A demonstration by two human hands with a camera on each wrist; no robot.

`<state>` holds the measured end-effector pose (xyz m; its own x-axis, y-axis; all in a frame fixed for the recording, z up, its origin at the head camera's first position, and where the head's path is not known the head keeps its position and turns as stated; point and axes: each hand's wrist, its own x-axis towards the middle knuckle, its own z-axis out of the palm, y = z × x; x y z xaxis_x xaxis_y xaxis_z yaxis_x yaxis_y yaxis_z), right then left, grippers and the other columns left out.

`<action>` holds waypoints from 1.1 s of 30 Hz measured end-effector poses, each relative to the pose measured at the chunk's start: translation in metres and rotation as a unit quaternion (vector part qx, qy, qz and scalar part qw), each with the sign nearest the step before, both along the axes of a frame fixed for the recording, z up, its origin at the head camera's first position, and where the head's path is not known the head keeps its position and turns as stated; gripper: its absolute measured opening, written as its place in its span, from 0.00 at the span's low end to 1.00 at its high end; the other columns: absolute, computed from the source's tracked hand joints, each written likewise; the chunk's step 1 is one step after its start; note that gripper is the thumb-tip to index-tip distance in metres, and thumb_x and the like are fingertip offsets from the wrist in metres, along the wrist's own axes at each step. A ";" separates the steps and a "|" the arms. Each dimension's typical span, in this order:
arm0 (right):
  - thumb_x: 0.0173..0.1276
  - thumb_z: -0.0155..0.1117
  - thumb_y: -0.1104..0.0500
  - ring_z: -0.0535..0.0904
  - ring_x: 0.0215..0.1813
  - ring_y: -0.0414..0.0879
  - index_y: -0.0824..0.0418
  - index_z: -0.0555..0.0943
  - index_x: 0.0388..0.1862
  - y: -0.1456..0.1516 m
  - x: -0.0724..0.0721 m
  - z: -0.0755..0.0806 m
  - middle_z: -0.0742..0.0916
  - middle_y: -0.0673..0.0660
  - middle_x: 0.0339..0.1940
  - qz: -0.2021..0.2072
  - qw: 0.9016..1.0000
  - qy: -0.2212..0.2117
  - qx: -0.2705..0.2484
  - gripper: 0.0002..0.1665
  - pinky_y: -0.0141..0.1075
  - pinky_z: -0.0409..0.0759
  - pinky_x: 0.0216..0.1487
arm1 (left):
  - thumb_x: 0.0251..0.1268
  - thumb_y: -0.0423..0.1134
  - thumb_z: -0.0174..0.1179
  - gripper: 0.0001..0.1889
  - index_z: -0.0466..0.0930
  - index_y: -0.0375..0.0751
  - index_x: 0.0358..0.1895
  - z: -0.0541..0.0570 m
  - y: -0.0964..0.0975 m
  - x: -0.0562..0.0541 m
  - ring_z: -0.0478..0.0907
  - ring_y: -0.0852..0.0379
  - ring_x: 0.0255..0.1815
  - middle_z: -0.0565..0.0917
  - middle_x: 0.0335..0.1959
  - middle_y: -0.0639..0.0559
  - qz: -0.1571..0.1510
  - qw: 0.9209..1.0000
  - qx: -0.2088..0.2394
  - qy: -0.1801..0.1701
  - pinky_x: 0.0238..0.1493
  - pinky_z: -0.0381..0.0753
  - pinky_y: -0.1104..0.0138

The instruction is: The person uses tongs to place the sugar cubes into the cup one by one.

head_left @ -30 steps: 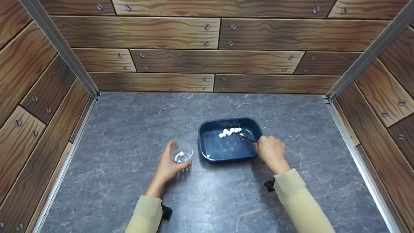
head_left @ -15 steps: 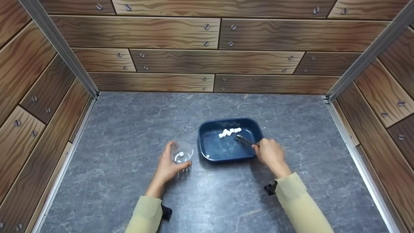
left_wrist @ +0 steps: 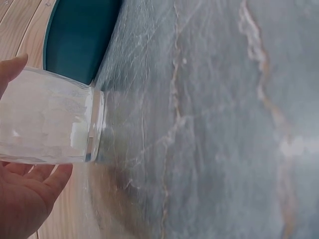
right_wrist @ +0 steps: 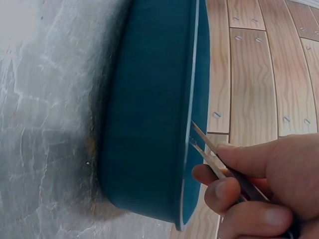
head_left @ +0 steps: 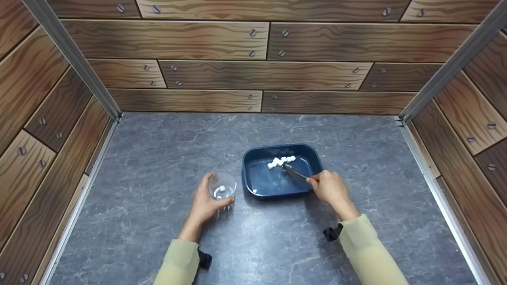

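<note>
My left hand (head_left: 205, 204) grips a clear glass (head_left: 227, 180) between thumb and fingers, left of a dark blue rectangular dish (head_left: 279, 195). A couple of small white marshmallow-like pieces (head_left: 222, 189) lie in the bottom of the glass. My right hand (head_left: 332, 190) pinches metal tweezers (head_left: 296, 172) over the dish's right side. Their tips reach the middle of an uneven row of several white pieces (head_left: 279, 162) inside the dish. In the right wrist view the two prongs of the tweezers (right_wrist: 212, 159) stand apart, their ends hidden behind the dish's rim (right_wrist: 191, 99).
Another white bit (head_left: 254, 191) lies in the dish's near left corner. Grey marbled tabletop (head_left: 158, 150) surrounds the dish and glass. Wood-print panels (head_left: 210, 75) wall the back and both sides, with metal posts (head_left: 81, 55) at the corners.
The right hand has drawn slightly toward me, and the tweezers' tips have moved left from the row's right end to its middle. The left hand and glass stay put.
</note>
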<state>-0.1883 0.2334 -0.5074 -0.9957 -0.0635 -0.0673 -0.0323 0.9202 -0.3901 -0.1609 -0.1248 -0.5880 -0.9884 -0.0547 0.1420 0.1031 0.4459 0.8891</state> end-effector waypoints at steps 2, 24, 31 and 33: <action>0.70 0.64 0.52 0.72 0.20 0.47 0.59 0.90 0.37 -0.001 0.001 0.001 0.80 0.51 0.17 0.000 1.000 0.002 -0.006 0.13 0.41 0.67 0.22 | 0.32 0.45 0.83 0.49 0.67 0.37 0.64 0.000 0.000 0.000 0.71 0.40 0.62 0.75 0.61 0.37 0.006 1.000 0.000 -0.006 0.64 0.69 0.51; 0.69 0.66 0.55 0.62 0.16 0.43 0.58 0.90 0.35 -0.016 0.014 0.017 0.69 0.47 0.11 0.032 0.995 0.040 -0.088 0.10 0.36 0.61 0.20 | 0.31 0.42 0.82 0.49 0.68 0.37 0.64 -0.003 0.013 0.003 0.75 0.42 0.55 0.80 0.56 0.41 0.047 0.999 0.023 -0.009 0.60 0.72 0.53; 0.70 0.65 0.55 0.58 0.14 0.40 0.55 0.88 0.26 -0.023 0.019 0.020 0.66 0.45 0.10 0.038 0.993 0.034 -0.110 0.12 0.33 0.56 0.17 | 0.30 0.40 0.83 0.51 0.68 0.33 0.65 -0.007 0.018 0.005 0.75 0.42 0.59 0.80 0.57 0.38 0.065 0.997 0.048 0.001 0.62 0.71 0.54; 0.70 0.65 0.55 0.58 0.14 0.39 0.56 0.86 0.23 -0.026 0.020 0.020 0.65 0.45 0.10 0.048 0.991 0.043 -0.116 0.14 0.32 0.55 0.17 | 0.29 0.40 0.84 0.51 0.67 0.33 0.66 -0.007 0.020 0.006 0.74 0.41 0.59 0.79 0.57 0.37 0.072 0.996 0.056 0.006 0.62 0.71 0.53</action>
<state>-0.1685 0.2076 -0.4875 -0.9858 -0.1623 0.0440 -0.1573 0.7974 -0.5825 -0.1553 -0.1044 -0.5952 -0.9674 -0.2113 0.1396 0.0573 0.3546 0.9333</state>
